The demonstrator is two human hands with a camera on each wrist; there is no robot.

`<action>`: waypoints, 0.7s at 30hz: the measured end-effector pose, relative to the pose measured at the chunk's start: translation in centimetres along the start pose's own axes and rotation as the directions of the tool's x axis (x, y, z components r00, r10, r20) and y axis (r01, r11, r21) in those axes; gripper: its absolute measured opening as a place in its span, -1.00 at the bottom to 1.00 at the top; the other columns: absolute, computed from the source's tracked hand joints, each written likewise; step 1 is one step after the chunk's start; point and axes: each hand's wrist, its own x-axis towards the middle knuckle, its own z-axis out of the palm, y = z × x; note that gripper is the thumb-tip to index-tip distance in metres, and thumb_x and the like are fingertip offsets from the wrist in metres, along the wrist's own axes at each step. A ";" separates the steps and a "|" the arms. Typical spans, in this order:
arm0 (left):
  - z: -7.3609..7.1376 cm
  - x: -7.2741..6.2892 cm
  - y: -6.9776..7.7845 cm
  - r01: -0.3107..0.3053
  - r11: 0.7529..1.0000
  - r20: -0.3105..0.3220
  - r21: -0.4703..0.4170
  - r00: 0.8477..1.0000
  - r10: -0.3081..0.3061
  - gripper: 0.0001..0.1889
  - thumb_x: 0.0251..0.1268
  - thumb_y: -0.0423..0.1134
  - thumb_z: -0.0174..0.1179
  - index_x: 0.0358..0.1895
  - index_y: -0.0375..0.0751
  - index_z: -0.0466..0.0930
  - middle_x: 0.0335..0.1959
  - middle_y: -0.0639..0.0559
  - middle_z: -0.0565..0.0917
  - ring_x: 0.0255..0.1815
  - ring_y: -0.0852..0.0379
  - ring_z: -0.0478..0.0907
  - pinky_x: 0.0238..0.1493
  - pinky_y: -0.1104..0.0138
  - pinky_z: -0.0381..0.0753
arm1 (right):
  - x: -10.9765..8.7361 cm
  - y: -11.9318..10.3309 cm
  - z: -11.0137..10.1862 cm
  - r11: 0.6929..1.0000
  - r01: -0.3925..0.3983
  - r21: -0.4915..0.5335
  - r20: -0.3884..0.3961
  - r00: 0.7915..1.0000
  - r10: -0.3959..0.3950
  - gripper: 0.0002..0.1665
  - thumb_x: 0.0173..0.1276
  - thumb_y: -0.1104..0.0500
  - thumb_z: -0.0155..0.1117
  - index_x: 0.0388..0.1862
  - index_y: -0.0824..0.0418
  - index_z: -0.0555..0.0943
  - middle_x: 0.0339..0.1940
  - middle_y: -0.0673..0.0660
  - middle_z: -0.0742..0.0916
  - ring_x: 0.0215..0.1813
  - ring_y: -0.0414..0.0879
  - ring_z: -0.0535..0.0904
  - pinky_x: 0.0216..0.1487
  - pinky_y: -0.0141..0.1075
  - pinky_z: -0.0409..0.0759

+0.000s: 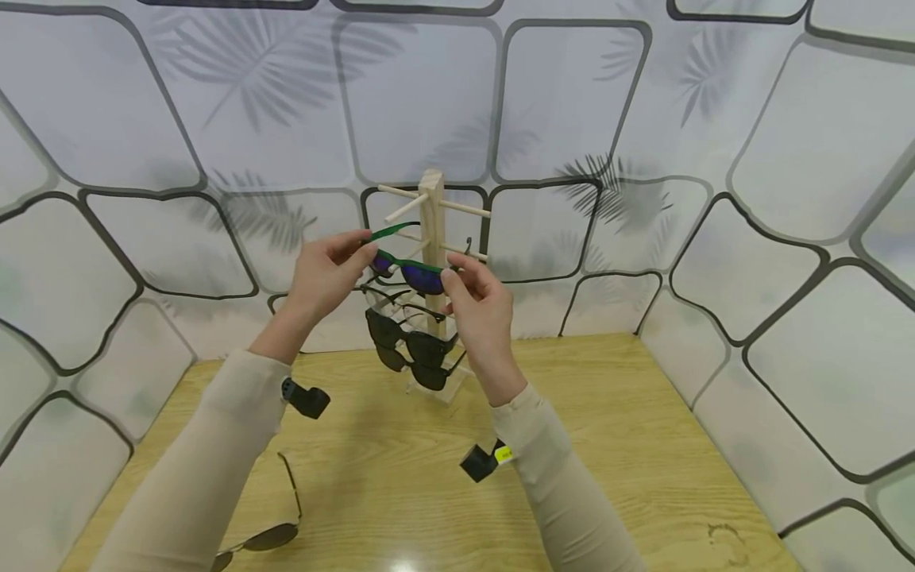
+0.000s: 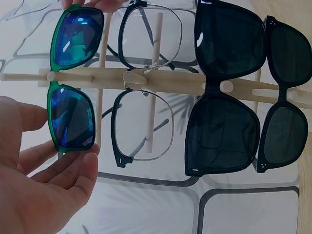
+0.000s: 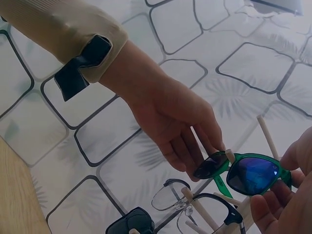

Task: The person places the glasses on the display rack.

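Green-framed sunglasses with blue mirrored lenses are at an upper peg of a wooden display stand. My left hand pinches their left end near the hinge. At the other end, my right hand holds the frame between thumb and fingers. In the left wrist view, a peg sticks out at the bridge of the green sunglasses. Clear-lens glasses hang just below, then black sunglasses and another dark pair.
A thin-framed pair of sunglasses lies on the wooden table at the front left, partly beside my sleeve. Patterned white panels enclose the back and sides. Upper pegs jut out from the stand.
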 end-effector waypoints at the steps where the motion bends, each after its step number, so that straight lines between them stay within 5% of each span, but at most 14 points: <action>1: 0.0 0.0 0.0 0.000 1.000 -0.001 0.000 1.000 0.000 -0.45 0.63 0.08 0.13 0.52 -0.08 0.50 0.40 -0.17 0.63 0.06 0.05 0.64 0.04 0.30 0.60 | 0.0 0.0 0.0 1.000 0.000 0.002 0.001 1.000 0.000 -0.63 0.56 0.27 0.30 0.27 0.33 0.68 -0.35 -0.12 0.69 -0.52 -0.24 0.56 -0.36 -0.42 0.66; 14: 0.1 -0.1 -0.1 -0.009 1.000 -0.004 -0.007 1.000 0.009 -0.45 0.63 0.08 0.13 0.52 -0.07 0.51 0.38 -0.20 0.63 0.23 -0.11 0.65 0.05 0.27 0.56 | 0.0 0.2 -0.1 1.000 -0.003 0.002 -0.002 1.000 0.003 -0.63 0.55 0.27 0.31 0.27 0.34 0.68 -0.34 -0.14 0.68 -0.49 -0.27 0.55 -0.35 -0.43 0.66; 21: 0.0 -0.1 -0.1 -0.012 1.000 -0.009 -0.020 1.000 0.012 -0.45 0.62 0.05 0.15 0.52 -0.09 0.50 0.43 -0.28 0.58 0.39 -0.19 0.60 0.32 -0.05 0.59 | -0.1 -0.2 -0.3 1.000 -0.023 -0.002 0.002 1.000 0.023 -0.62 0.56 0.24 0.32 0.29 0.28 0.68 -0.33 -0.13 0.70 -0.47 -0.17 0.57 -0.32 -0.40 0.66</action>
